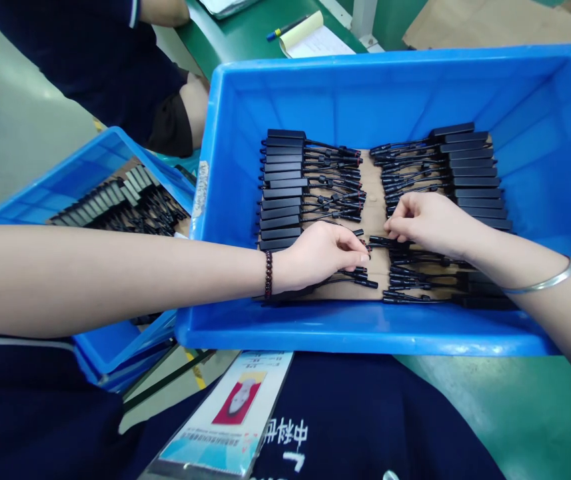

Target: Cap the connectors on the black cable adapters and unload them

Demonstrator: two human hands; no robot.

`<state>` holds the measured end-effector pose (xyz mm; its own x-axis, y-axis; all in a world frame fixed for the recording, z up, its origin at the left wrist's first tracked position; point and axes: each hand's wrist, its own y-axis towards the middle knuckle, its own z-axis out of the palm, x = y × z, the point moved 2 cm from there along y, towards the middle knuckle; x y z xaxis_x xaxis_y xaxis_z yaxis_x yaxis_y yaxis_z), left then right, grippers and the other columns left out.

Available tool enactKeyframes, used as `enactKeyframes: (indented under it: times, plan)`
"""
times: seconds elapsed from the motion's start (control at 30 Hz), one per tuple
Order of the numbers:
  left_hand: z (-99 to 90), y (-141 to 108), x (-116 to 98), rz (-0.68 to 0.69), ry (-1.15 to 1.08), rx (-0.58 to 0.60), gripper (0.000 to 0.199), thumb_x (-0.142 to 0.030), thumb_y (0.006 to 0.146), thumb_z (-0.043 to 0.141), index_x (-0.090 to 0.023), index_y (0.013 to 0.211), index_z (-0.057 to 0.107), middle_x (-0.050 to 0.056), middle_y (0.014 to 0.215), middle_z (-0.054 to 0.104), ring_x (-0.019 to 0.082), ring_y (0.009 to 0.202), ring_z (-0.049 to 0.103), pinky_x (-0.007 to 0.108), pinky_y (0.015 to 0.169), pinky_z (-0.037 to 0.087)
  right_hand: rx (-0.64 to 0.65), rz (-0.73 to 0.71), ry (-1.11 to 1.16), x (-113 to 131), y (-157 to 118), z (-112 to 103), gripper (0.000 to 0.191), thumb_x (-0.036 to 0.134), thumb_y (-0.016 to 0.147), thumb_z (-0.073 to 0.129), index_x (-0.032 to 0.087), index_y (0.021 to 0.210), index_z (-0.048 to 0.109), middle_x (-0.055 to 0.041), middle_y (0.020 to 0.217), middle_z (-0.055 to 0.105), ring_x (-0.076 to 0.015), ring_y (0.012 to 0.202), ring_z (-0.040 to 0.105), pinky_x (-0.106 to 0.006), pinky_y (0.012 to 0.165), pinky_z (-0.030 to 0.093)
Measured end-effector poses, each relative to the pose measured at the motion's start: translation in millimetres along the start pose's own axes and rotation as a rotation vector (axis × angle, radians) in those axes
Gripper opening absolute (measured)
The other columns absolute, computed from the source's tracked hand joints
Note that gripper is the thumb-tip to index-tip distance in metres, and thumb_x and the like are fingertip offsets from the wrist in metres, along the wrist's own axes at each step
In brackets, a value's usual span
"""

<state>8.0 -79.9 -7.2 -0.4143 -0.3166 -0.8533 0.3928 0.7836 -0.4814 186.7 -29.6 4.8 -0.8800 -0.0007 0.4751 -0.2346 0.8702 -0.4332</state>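
Observation:
Inside a large blue plastic crate [365, 327], two columns of slim black boxes with short cables and plug ends lie on brown cardboard [376, 200]. My left hand [315, 257] reaches over the left column [281, 193], thumb and fingers pinched together close to the cable ends. Something small and dark shows at its fingertips, too small to name. Over the right column [475, 173], my right hand [432, 220] is closed, with fingers curled and fingertips just above a black cable plug [382, 241]. Whatever it grips is hidden.
A second blue crate [110, 143] with similar parts stands lower left. Beyond it sits another person in dark clothes [100, 60]. A notepad [315, 40] and a pen [285, 28] lie on the green table [230, 40]. My badge [230, 413] hangs before the crate.

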Motion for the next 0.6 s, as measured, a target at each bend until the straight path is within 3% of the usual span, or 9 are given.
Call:
enactKeyframes:
  times: [0.2, 0.33, 0.4, 0.5, 0.6]
  plan:
    - [4.2, -6, -13, 0.184, 0.413, 0.201, 0.012, -0.021, 0.078, 0.062, -0.016, 0.085, 0.069, 0.001, 0.078, 0.069, 0.011, 0.069, 0.061, 0.022, 0.066, 0.047, -0.061, -0.065, 0.097, -10, 15, 4, 0.017, 0.012, 0.072, 0.056, 0.016, 0.088, 0.061, -0.0018, 0.079, 0.069, -0.0130, 0.067, 0.063, -0.022, 0.062, 0.047]
    - [3.4, -27, -31, 0.424, 0.805, 0.310, 0.025, -0.029, 0.082, 0.058, -0.017, 0.104, 0.066, 0.007, 0.105, 0.065, 0.020, 0.095, 0.061, 0.029, 0.082, 0.047, -0.113, -0.106, -0.215, 3, 24, 2, 0.020, 0.014, 0.080, 0.049, 0.016, 0.091, 0.065, -0.0040, 0.088, 0.070, -0.0153, 0.079, 0.064, -0.024, 0.075, 0.046]
    - [-3.8, -39, -37, 0.481, 0.976, 0.336, 0.029, -0.031, 0.084, 0.057, -0.017, 0.109, 0.063, 0.009, 0.111, 0.062, 0.023, 0.100, 0.060, 0.031, 0.084, 0.046, -0.110, -0.148, -0.351, 11, 27, 2, 0.025, 0.016, 0.083, 0.045, 0.016, 0.094, 0.067, -0.0058, 0.092, 0.070, -0.0176, 0.085, 0.064, -0.026, 0.079, 0.045]
    - [-34.3, -47, -41, 0.483, 1.140, 0.271, 0.029, -0.033, 0.086, 0.054, -0.019, 0.109, 0.061, 0.009, 0.108, 0.062, 0.022, 0.098, 0.060, 0.030, 0.084, 0.046, -0.088, -0.221, -0.485, 18, 27, 3, 0.032, 0.013, 0.082, 0.042, 0.016, 0.104, 0.067, -0.0085, 0.096, 0.070, -0.0214, 0.089, 0.065, -0.028, 0.078, 0.045]
    - [-88.1, -35, -41, 0.399, 1.246, 0.003, 0.030, -0.035, 0.088, 0.049, -0.017, 0.108, 0.061, 0.009, 0.105, 0.063, 0.021, 0.100, 0.058, 0.029, 0.088, 0.043, -0.069, -0.255, -0.624, 20, 23, 3, 0.037, 0.010, 0.079, 0.044, 0.017, 0.109, 0.065, -0.0110, 0.093, 0.069, -0.0239, 0.087, 0.065, -0.029, 0.074, 0.045]
